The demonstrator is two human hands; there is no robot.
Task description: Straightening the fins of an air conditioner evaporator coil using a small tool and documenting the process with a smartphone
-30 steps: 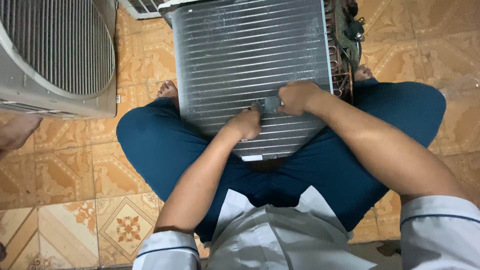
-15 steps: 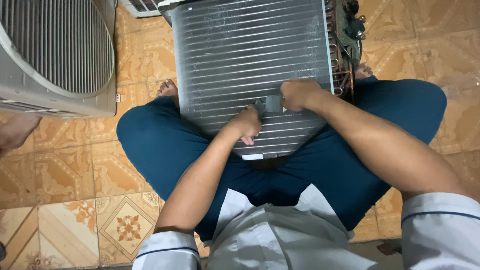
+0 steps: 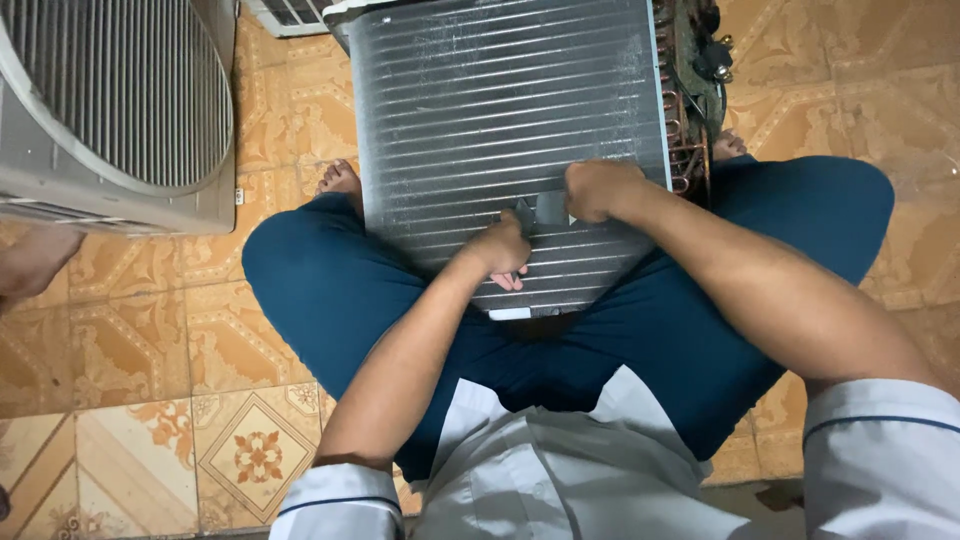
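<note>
- My right hand (image 3: 600, 190) is fisted around a small flat grey metal tool (image 3: 548, 208), pressed on the ribbed silver finned coil panel (image 3: 500, 110)
- My left hand (image 3: 500, 250) rests curled on the fins (holding nothing I can see)
- The panel lies across my crossed legs, a grey fan-grille unit (image 3: 110, 100) on the patterned tile floor (image 3: 150, 340) alongside

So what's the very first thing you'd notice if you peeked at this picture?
The big silver finned coil lying across the seated person's blue-trousered legs fills the top middle. Both hands rest on its near edge: the left hand pressed on the fins, the right hand beside it with a small grey tool between them. At the top left stands a grey fan unit with a round grille on the patterned orange tile floor.
</note>
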